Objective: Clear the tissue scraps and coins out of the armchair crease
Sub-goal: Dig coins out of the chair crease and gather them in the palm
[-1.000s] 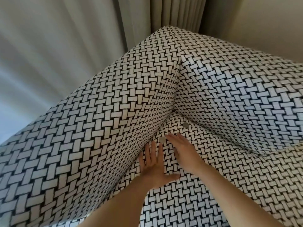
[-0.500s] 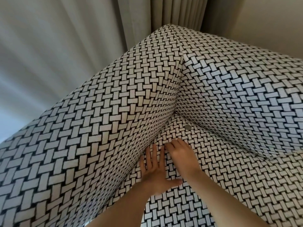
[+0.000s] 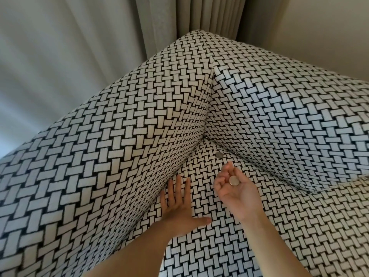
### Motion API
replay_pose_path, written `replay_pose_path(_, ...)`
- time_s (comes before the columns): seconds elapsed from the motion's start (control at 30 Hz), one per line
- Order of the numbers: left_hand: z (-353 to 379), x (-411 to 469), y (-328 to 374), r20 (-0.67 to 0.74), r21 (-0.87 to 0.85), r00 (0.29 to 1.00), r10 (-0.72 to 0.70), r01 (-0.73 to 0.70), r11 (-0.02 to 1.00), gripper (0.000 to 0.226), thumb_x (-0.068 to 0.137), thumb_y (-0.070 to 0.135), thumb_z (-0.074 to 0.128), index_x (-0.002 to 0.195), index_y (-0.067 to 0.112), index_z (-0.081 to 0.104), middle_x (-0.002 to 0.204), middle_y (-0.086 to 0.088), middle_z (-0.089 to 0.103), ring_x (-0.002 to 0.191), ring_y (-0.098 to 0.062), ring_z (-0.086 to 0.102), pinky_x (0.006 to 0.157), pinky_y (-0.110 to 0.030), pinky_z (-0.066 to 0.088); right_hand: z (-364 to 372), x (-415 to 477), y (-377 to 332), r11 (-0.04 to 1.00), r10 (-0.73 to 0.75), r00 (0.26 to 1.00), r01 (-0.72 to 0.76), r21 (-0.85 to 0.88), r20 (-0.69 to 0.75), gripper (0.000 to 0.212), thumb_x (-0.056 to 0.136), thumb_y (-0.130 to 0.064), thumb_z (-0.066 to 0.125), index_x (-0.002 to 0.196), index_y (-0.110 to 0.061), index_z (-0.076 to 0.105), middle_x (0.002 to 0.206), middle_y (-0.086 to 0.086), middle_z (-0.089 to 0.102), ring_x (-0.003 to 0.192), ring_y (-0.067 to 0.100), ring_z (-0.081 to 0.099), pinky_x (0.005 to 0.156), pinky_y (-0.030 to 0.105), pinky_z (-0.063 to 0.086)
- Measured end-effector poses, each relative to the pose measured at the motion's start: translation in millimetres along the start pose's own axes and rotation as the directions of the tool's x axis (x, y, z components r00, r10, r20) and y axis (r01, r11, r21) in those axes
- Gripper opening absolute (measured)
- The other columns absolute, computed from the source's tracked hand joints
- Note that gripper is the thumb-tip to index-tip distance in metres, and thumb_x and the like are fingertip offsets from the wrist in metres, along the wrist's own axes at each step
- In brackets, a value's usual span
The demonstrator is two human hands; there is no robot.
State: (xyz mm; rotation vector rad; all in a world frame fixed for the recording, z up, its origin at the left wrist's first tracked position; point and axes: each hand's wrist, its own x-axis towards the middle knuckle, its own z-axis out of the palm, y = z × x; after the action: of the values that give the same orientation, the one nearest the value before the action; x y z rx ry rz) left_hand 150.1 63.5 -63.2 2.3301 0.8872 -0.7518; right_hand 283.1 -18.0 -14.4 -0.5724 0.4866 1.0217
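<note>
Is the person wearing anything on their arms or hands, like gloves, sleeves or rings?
Nothing shows. The left hand and right hand are bare: no gloves, no rings on the fingers in view. The left forearm and right forearm are bare too, with no sleeve, watch or bracelet as far as the picture reaches.

Pale curtains (image 3: pixel 79 47) hanging behind a woven-pattern armchair (image 3: pixel 119 136).
Folds are bunching darker at the corner; a cream wall (image 3: pixel 329 27) is catching soft light beside them.
</note>
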Motion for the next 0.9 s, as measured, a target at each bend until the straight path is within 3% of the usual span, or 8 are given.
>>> replay_pose_path(0.07, 0.3, 0.1, 0.3, 0.002, -0.004, 1.0, 0.0, 0.0, 1.0, 0.121, 0.072, 0.081, 0.044, 0.119, 0.025, -0.053, 0.119, -0.002, -0.066, 0.118, -0.026, -0.055, 0.099, -0.05, -0.032, -2.1, 10.6, -5.8, 0.992, -0.037, 0.999, 0.034, -0.118, -0.025, 0.028, 0.094, -0.017, 0.043, 0.112, -0.007, 0.062, 0.067, -0.002, 0.052, 0.059, 0.007, 0.042, 0.054, 0.017, 0.041)
replay_pose_path(0.13, 0.9, 0.6, 0.3, -0.005, -0.003, 1.0, 0.0, 0.0, 1.0, 0.122, 0.072, 0.081, 0.044, 0.121, 0.025, -0.052, 0.119, -0.001, -0.066, 0.118, -0.025, -0.055, 0.099, -0.05, -0.032, -4.0, 22.6, -10.5, 0.839, -0.188, 0.979, 0.122, -0.53, -0.073, 0.031, 0.1, -0.014, 0.037, 0.121, -0.017, 0.06, 0.061, -0.004, 0.041, 0.053, 0.008, 0.032, 0.048, 0.019, 0.031)
replay_pose_path(0.2, 1.3, 0.9, 0.1, -0.005, -0.001, 1.0, -0.002, 0.002, 1.0, 0.122, 0.072, 0.081, 0.044, 0.121, 0.025, -0.052, 0.118, 0.0, -0.067, 0.119, -0.025, -0.055, 0.1, -0.049, -0.032, -4.1, 34.4, -13.4, 0.341, -0.348, 0.937, 0.137, -0.93, 0.01, 0.034, 0.101, -0.017, 0.039, 0.131, -0.026, 0.052, 0.063, -0.005, 0.04, 0.051, 0.009, 0.032, 0.048, 0.02, 0.029)
replay_pose_path(0.3, 2.7, 1.2, -0.1, -0.004, -0.005, 1.0, -0.004, 0.004, 1.0, 0.122, 0.072, 0.081, 0.044, 0.123, 0.025, -0.052, 0.121, 0.0, -0.066, 0.119, -0.024, -0.055, 0.101, -0.05, -0.032, 0.7, 49.8, -18.4, -0.325, -0.34, 0.91, 0.123, -0.938, 0.237, 0.054, 0.099, -0.022, 0.044, 0.148, -0.031, 0.022, 0.067, -0.009, 0.047, 0.05, 0.01, 0.043, 0.044, 0.022, 0.035)
replay_pose_path(0.43, 3.1, 1.2, 0.7, -0.006, 0.002, 1.0, -0.009, 0.009, 1.0, 0.122, 0.072, 0.082, 0.043, 0.125, 0.024, -0.051, 0.124, -0.001, -0.064, 0.119, -0.024, -0.055, 0.104, -0.051, -0.03, 3.7, 56.3, -18.3, -0.691, -0.336, 0.887, -0.003, -0.723, 0.317, 0.044, 0.102, -0.031, 0.036, 0.145, -0.031, 0.031, 0.078, -0.003, 0.061, 0.064, 0.013, 0.052, 0.048, 0.024, 0.036)
replay_pose_path(0.53, 2.5, -0.1, 1.6, -0.005, -0.005, 1.0, -0.012, 0.011, 1.0, 0.122, 0.072, 0.081, 0.044, 0.126, 0.025, -0.05, 0.125, -0.001, -0.063, 0.119, -0.024, -0.055, 0.104, -0.051, -0.03, -3.0, 48.4, -12.1, -0.717, -0.411, 0.822, -0.024, -0.696, 0.395, 0.03, 0.101, -0.03, 0.04, 0.127, -0.027, 0.054, 0.082, 0.001, 0.07, 0.062, 0.013, 0.051, 0.043, 0.021, 0.03)
replay_pose_path(0.7, 2.7, 1.1, 1.1, -0.009, -0.001, 1.0, -0.022, 0.022, 1.0, 0.123, 0.071, 0.081, 0.044, 0.127, 0.025, -0.049, 0.127, -0.002, -0.062, 0.121, -0.024, -0.053, 0.106, -0.051, -0.028, -28.7, 32.5, -6.7, -0.746, -0.384, 0.755, 0.086, -0.661, 0.531, 0.027, 0.1, -0.028, 0.044, 0.11, -0.016, 0.065, 0.064, -0.006, 0.061, 0.043, 0.004, 0.044, 0.038, 0.016, 0.026)
replay_pose_path(0.9, 1.1, 1.3, -1.2, -0.009, 0.013, 1.0, -0.022, 0.022, 1.0, 0.121, 0.071, 0.083, 0.042, 0.123, 0.026, -0.051, 0.123, -0.002, -0.064, 0.12, -0.026, -0.053, 0.102, -0.05, -0.028, -38.4, 0.4, -11.8, -0.111, -0.494, 0.839, 0.201, -0.973, 0.229, 0.025, 0.097, -0.011, 0.045, 0.092, -0.008, 0.07, 0.08, -0.003, 0.067, 0.066, 0.009, 0.059, 0.061, 0.022, 0.045)
